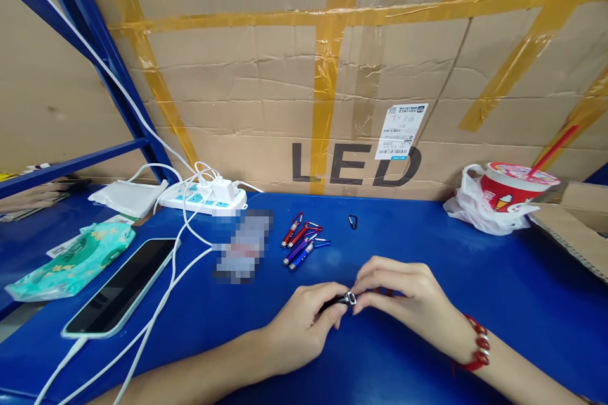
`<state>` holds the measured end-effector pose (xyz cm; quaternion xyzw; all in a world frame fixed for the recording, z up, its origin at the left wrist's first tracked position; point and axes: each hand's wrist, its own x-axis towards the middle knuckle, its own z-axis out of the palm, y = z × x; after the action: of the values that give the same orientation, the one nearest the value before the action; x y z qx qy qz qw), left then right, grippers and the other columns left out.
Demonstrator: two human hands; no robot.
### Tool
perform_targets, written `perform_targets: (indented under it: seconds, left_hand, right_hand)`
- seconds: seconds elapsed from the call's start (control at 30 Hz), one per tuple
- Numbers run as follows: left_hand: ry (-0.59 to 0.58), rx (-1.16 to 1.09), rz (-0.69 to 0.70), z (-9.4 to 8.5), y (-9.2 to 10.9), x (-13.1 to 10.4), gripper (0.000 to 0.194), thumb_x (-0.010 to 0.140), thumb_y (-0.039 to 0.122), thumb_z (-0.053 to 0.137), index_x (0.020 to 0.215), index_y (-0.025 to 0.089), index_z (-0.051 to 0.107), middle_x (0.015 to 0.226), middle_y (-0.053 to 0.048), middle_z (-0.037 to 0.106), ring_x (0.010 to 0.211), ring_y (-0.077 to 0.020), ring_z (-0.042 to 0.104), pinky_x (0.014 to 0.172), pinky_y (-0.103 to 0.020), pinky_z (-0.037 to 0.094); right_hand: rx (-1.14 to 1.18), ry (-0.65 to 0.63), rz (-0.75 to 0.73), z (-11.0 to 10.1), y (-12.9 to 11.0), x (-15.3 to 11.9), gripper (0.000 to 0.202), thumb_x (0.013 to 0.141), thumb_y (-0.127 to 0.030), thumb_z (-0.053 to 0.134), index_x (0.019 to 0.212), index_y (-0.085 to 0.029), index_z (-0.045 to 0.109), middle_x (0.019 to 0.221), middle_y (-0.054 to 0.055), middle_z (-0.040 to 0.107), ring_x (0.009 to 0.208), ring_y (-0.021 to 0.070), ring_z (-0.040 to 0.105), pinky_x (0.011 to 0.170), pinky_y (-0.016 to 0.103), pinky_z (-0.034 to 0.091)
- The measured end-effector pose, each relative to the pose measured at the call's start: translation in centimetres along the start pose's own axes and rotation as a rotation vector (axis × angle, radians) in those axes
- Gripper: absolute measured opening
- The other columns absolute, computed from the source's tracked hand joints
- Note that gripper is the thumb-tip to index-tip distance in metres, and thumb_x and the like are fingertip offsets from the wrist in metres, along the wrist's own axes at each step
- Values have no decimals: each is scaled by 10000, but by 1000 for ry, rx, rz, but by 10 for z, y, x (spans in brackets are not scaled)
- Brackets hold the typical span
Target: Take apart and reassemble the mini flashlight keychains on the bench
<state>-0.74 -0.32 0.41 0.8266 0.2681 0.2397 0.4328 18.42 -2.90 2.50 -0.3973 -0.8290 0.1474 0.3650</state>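
Observation:
My left hand (308,323) is closed around a small black keychain flashlight (338,301), its silver end pointing to the right. My right hand (408,297) has thumb and fingertips pinched together right beside that silver end; whatever sits between them is too small to make out. Beyond the hands lie several small keychain flashlights with carabiner clips: red ones (304,233), a purple one (295,253) and a blue one (302,257). A loose black carabiner (353,221) rests farther back on the blue table (389,354).
Left are a charging phone (121,288), a green plastic packet (78,259), white cables (164,297) and a power strip (209,199). A red cup (510,190) in a plastic bag and an open carton (574,228) stand right. A large taped cardboard box (256,88) walls the back.

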Motion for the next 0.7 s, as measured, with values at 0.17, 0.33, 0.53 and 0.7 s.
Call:
perform_targets:
  seconds: [0.17, 0.33, 0.53, 0.7]
  left_hand:
    - [-4, 14, -24, 1, 0, -1, 195, 835, 105, 406, 840, 154, 595, 642, 25, 517, 585, -92, 470, 559, -173, 340]
    - [-11, 33, -17, 3, -2, 0, 217, 818, 85, 405, 822, 162, 608, 649, 16, 532, 602, -102, 488, 570, -178, 350]
    - [-1, 67, 3, 4, -4, -1, 230, 828, 102, 416, 866, 189, 625, 667, 14, 536, 596, -103, 482, 554, -183, 343]
    - [15, 60, -22, 4, -2, -2, 230, 823, 99, 426, 879, 187, 631, 670, 12, 539, 590, -102, 482, 544, -182, 342]
  right_hand:
    - [30, 3, 11, 1, -2, -1, 208, 803, -345, 592, 707, -182, 678, 698, 12, 643, 604, 87, 598, 556, 169, 457]
    - [55, -15, 144, 3, -6, 1, 287, 758, -431, 613, 630, -184, 683, 652, 9, 644, 555, 88, 573, 514, 177, 447]
    - [130, -76, 398, 4, -6, 5, 287, 643, -462, 701, 580, -182, 690, 592, 2, 643, 528, 97, 532, 504, 194, 432]
    - [157, -73, 447, 5, -7, 5, 275, 630, -446, 716, 580, -177, 689, 593, 5, 644, 528, 102, 530, 504, 201, 415]
